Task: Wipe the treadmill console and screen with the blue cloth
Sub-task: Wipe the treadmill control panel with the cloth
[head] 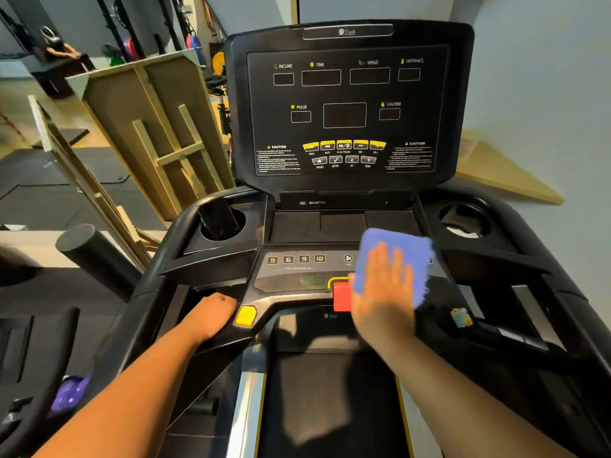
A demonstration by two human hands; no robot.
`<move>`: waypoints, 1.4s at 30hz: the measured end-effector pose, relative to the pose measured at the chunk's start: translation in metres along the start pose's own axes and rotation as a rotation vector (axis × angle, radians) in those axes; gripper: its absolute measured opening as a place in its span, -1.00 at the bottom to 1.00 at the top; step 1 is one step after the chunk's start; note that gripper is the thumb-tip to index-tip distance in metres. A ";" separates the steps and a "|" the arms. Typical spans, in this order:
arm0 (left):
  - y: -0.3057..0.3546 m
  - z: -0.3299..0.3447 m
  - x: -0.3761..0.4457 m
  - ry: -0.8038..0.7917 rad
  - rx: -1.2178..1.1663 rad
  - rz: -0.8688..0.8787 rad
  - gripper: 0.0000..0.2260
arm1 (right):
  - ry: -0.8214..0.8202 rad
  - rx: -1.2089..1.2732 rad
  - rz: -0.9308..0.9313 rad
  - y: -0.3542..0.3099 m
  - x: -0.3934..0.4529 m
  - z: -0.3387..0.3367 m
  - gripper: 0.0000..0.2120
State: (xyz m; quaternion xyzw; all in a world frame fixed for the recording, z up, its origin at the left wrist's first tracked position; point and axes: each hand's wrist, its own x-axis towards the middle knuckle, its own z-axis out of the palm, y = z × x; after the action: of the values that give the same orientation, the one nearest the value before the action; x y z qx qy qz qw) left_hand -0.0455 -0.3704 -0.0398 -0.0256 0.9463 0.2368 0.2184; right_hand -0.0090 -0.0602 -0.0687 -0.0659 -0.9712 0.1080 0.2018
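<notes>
The black treadmill console (297, 272) fills the middle of the view, with its dark upright screen (344, 110) above it. My right hand (383, 292) lies flat, fingers spread, pressing the blue cloth (396, 246) onto the right half of the lower button panel. The cloth hides the buttons there and touches the red stop button (341, 295). My left hand (215, 312) is curled around the left handlebar (185, 325), beside a yellow button (245, 315). The screen is unlit.
A dark phone (218, 219) stands in the left cup holder. The right cup holder (463, 221) holds something pale. Wooden frames (148, 133) lean on the left, a foam roller (96, 252) juts nearby, and the belt (330, 391) runs below.
</notes>
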 end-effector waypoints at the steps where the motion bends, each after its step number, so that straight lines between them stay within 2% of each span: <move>1: 0.000 0.000 0.000 0.005 -0.013 -0.004 -0.64 | -0.020 0.019 -0.124 -0.017 0.001 0.002 -0.39; 5: 0.003 -0.001 -0.003 -0.009 0.019 0.013 -0.66 | -0.139 -0.001 -0.567 -0.035 -0.018 0.003 -0.43; 8: 0.003 0.000 -0.002 -0.010 0.038 0.021 -0.69 | -0.174 0.036 -0.670 0.002 -0.021 -0.008 -0.44; 10: 0.002 -0.001 -0.002 -0.011 0.038 0.018 -0.69 | -0.142 0.111 -0.573 0.038 -0.025 -0.016 -0.40; 12: 0.001 0.000 -0.001 -0.015 0.027 0.016 -0.68 | 0.030 0.176 -0.431 0.073 -0.029 -0.023 -0.47; 14: 0.002 0.000 -0.001 -0.014 0.032 0.019 -0.68 | 0.073 0.107 -0.192 0.091 -0.027 -0.026 -0.49; 16: 0.002 0.001 -0.002 -0.010 0.023 0.008 -0.69 | 0.016 0.008 0.047 0.074 -0.017 -0.023 -0.45; 17: 0.004 0.001 -0.003 -0.011 0.004 -0.005 -0.69 | -0.018 -0.023 0.106 0.055 -0.012 -0.019 -0.43; 19: 0.005 0.001 -0.004 0.010 -0.059 -0.039 -0.70 | -0.074 0.011 0.102 0.007 -0.003 -0.009 -0.35; 22: 0.005 0.002 -0.005 0.035 -0.175 -0.106 -0.71 | -0.136 0.052 -0.061 -0.067 0.004 0.000 -0.30; 26: 0.003 0.004 0.000 0.102 -0.251 -0.185 -0.74 | -0.270 0.024 -0.435 -0.137 -0.017 0.009 -0.28; 28: -0.001 0.005 0.003 0.084 -0.226 -0.164 -0.77 | -0.339 0.018 -0.599 -0.147 -0.029 0.013 -0.26; 31: -0.005 0.008 0.005 0.052 -0.166 -0.121 -0.68 | -0.398 0.071 -0.846 -0.127 -0.025 0.014 -0.29; 33: -0.007 0.008 0.006 0.046 -0.186 -0.106 -0.67 | -0.403 0.081 -0.922 -0.103 -0.011 0.011 -0.28; 35: -0.003 0.006 0.006 0.064 -0.190 -0.140 -0.70 | -0.386 0.065 -0.891 -0.074 -0.001 0.005 -0.30; 39: -0.001 0.006 0.005 0.058 -0.182 -0.124 -0.70 | -0.185 0.081 -0.694 -0.009 0.001 -0.010 -0.44; 42: 0.003 0.007 0.006 0.085 -0.206 -0.176 -0.73 | -0.243 -0.014 -0.500 0.034 -0.003 -0.021 -0.33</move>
State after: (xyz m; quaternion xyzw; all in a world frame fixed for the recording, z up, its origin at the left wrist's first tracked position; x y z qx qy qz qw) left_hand -0.0487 -0.3645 -0.0468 -0.1409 0.9195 0.3114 0.1941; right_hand 0.0052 -0.0237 -0.0588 0.1878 -0.9752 0.0554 0.1036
